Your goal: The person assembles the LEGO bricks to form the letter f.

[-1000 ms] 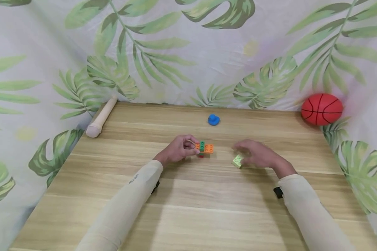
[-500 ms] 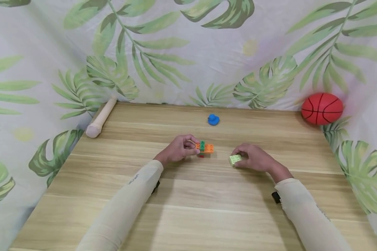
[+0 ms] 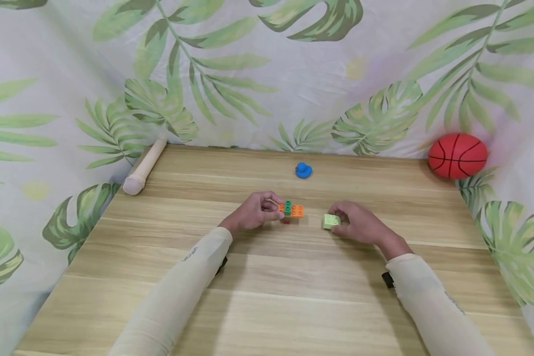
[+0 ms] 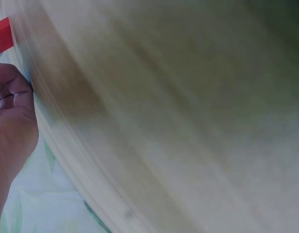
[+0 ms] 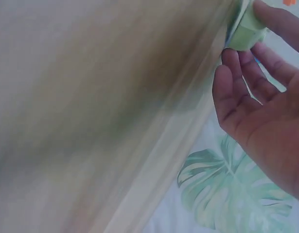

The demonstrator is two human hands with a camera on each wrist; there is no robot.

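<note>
Pinched by its left end, a small stack of toy building bricks is in my left hand [image 3: 258, 210]. The stack has an orange brick [image 3: 297, 211], a green brick [image 3: 287, 207] across its top and a red brick [image 3: 286, 221] underneath. In the left wrist view the red brick [image 4: 2, 36] shows at the upper left, above the curled fingers. To the right, my right hand [image 3: 360, 222] pinches a light green building brick [image 3: 331, 221] between thumb and fingers, a short gap from the stack. The right wrist view shows that brick [image 5: 247, 31] at the fingertips.
A blue rubber duck [image 3: 303, 170] sits on the wooden table [image 3: 285, 306] behind the hands. At the back right corner is a red toy basketball [image 3: 457, 155]. A pale, round-headed stick [image 3: 144, 168] lies along the left edge. Leaf-patterned cloth hangs behind the table.
My right hand has come down onto the light green brick, taken hold of it and shifted it a little left toward the stack. The left hand has stayed in place.
</note>
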